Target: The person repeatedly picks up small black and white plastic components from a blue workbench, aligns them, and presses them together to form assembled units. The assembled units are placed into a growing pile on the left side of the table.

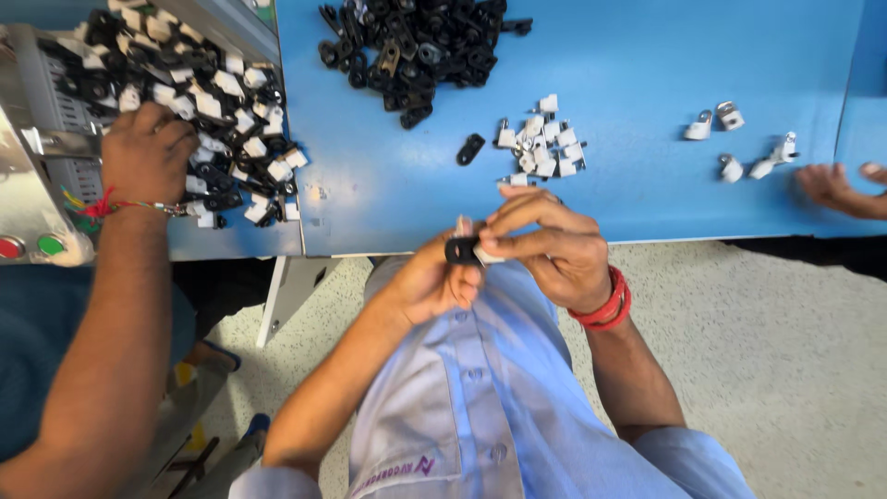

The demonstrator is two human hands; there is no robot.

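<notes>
L hand [434, 277] & R hand [545, 245] both pinch black clip [461, 250]; fingers closed.

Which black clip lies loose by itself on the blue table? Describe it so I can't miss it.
On the blue table, look between the big black clip pile and the small white clip cluster. The lone black plastic clip lies just left of that cluster, touching nothing.

head cam | looks steeply down | close over blue table [647, 185]
</notes>
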